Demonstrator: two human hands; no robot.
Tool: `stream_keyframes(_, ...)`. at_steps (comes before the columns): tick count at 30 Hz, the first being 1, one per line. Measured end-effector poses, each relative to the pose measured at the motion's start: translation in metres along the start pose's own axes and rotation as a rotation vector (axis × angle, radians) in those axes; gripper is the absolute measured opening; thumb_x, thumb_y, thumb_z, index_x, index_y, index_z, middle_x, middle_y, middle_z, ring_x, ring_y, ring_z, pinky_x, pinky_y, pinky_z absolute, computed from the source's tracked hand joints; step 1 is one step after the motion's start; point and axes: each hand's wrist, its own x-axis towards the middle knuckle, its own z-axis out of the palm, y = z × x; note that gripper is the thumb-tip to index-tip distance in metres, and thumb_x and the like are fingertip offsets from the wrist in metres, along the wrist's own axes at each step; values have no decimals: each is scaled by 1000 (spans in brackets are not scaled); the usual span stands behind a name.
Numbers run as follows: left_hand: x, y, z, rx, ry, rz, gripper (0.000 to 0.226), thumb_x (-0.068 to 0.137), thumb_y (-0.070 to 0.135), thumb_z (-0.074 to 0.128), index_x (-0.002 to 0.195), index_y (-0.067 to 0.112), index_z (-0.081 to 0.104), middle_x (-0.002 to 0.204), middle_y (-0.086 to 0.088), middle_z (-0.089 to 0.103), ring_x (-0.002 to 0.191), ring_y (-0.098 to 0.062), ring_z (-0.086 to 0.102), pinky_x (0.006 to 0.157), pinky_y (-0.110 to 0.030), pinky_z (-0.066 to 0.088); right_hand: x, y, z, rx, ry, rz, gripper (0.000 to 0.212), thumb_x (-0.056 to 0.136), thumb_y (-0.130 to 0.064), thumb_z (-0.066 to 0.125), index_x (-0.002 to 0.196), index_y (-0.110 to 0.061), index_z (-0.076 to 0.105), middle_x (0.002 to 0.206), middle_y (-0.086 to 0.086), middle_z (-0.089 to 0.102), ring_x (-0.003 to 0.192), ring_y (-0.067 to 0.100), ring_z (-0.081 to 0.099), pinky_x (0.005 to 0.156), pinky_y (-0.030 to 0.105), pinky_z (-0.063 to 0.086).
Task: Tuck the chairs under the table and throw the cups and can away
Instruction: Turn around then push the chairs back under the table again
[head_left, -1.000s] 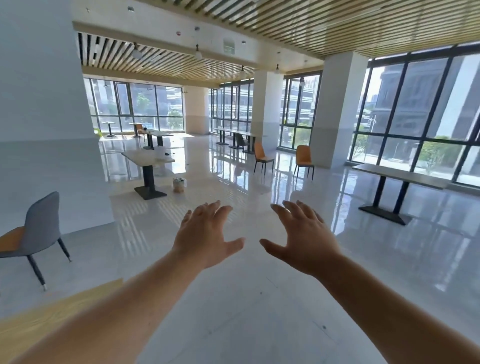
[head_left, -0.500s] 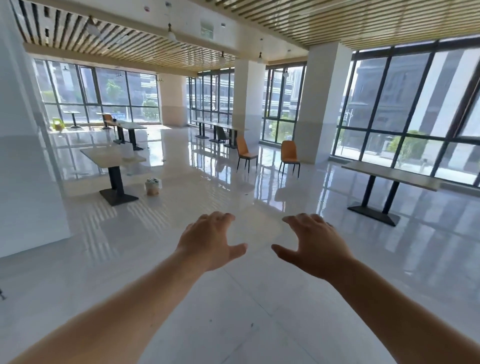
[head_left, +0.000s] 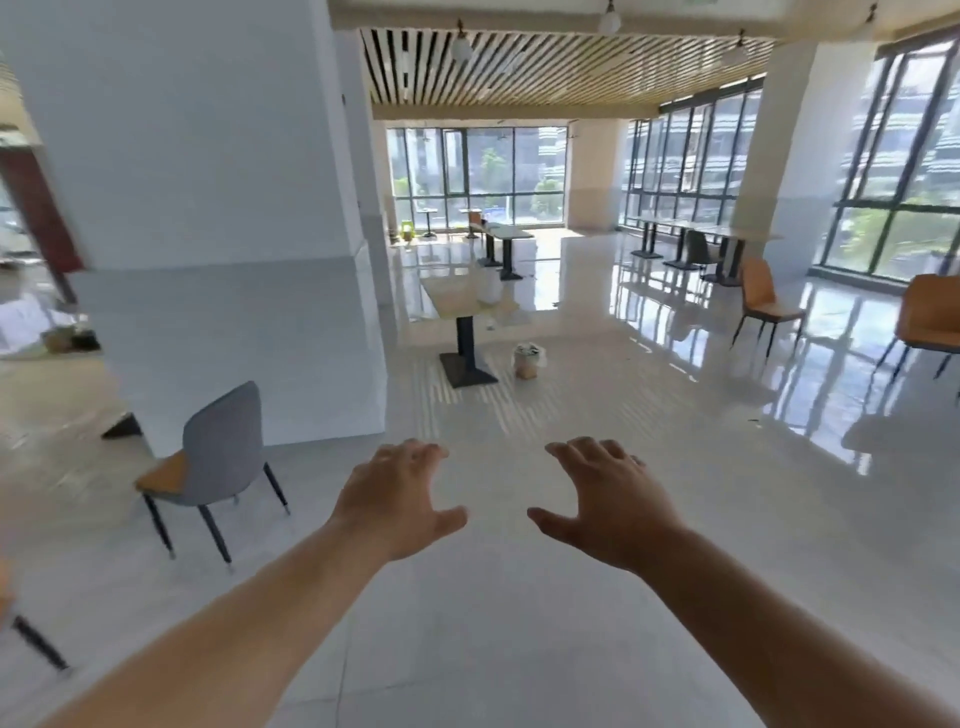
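Swinging back left, the view now brings a grey chair (head_left: 221, 457) in beside the pillar, well apart from any worktop. Both hands are out front, empty, fingers spread: left hand (head_left: 400, 506) nearer the chair, which lies down-left of it; right hand (head_left: 608, 506) farther.

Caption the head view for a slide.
Both empty hands, left and right, reach ahead; grey chair stands at left.
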Motion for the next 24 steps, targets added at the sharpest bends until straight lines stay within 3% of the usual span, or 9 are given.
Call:
stream_keyframes(9, 151, -185, 39, -3, 98, -266, 93, 75, 85, 43, 151, 31, 40, 153, 5, 48, 137, -23, 42, 108, -46, 43, 283, -71, 109, 42, -10, -321, 92, 82, -88, 34, 157, -35, 30, 161, -3, 39, 149, 22, 32, 121, 43, 29)
stream_keyframes(14, 255, -291, 58, -20, 130, -314, 91, 74, 86, 43, 149, 32, 40, 153, 6, 48, 136, -21, 43, 106, -44, 44, 437, -97, 151, 31, -48, -362, 94, 83, -89, 31, 159, -34, 26, 164, -4, 35, 150, 21, 30, 122, 42, 26)
stream_keyframes(18, 349, -368, 32, -28, 190, -361, 92, 76, 84, 41, 151, 32, 38, 157, 7, 43, 140, -20, 39, 109, -43, 41, 566, -117, 151, 35, 7, -386, 97, 81, -93, 25, 159, -35, 28, 162, -5, 39, 149, 20, 33, 121, 42, 29)
stream_keyframes(24, 465, -468, 26, 37, 237, -435, 87, 82, 82, 48, 152, 31, 37, 158, 7, 43, 140, -21, 40, 109, -47, 43, 736, -161, 186, 138, 84, -463, 91, 85, -90, 34, 157, -34, 32, 159, -6, 44, 146, 22, 37, 117, 45, 35)
